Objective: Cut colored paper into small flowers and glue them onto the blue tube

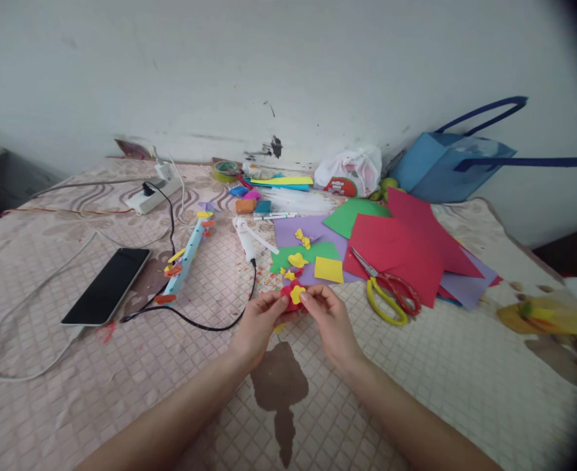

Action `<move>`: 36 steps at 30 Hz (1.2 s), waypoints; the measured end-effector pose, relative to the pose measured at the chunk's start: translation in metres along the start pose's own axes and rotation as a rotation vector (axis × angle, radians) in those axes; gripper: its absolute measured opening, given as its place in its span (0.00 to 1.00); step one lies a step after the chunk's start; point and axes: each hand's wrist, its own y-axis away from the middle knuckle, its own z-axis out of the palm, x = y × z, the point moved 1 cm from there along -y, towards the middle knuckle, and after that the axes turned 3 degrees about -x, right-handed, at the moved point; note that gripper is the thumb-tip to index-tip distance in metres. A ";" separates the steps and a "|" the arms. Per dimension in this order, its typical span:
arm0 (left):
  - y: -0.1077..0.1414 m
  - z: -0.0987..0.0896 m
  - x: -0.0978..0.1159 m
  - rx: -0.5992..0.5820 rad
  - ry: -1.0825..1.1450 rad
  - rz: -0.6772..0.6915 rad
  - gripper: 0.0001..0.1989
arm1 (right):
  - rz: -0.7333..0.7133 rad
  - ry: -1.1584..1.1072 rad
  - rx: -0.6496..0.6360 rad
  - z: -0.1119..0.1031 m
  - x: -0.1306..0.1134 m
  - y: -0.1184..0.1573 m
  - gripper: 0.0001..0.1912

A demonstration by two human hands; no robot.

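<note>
Between my hands is a small paper flower point(297, 294), a yellow cut-out lying on a red one. My left hand point(260, 325) pinches its left edge, while my right hand point(331, 322) has thumb and fingers closed on the right edge. Just beyond them lie several yellow cut-outs point(297, 260) and a yellow square point(328, 269) on green and purple sheets. A white glue gun point(246, 241) with a black cord rests to the left of these. To the right, scissors point(387, 301) with yellow and red handles lie partly over a red sheet point(399, 252).
At left are a phone point(106, 288) on a white cable, a decorated light-blue strip point(186, 258) and a power strip point(155, 194). Along the wall stand a tape roll point(226, 171), a white plastic bag point(350, 171) and a blue bag point(445, 167). Something yellow is blurred at right.
</note>
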 end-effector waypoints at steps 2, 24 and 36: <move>0.001 0.001 -0.002 -0.028 -0.028 0.003 0.10 | -0.012 0.050 0.022 0.001 0.002 0.001 0.08; -0.002 -0.008 -0.001 0.019 -0.121 -0.034 0.12 | 0.126 -0.236 0.003 0.005 0.004 0.002 0.17; -0.008 -0.012 0.010 0.023 -0.310 -0.003 0.14 | 0.110 -0.107 -0.118 -0.001 0.009 -0.003 0.12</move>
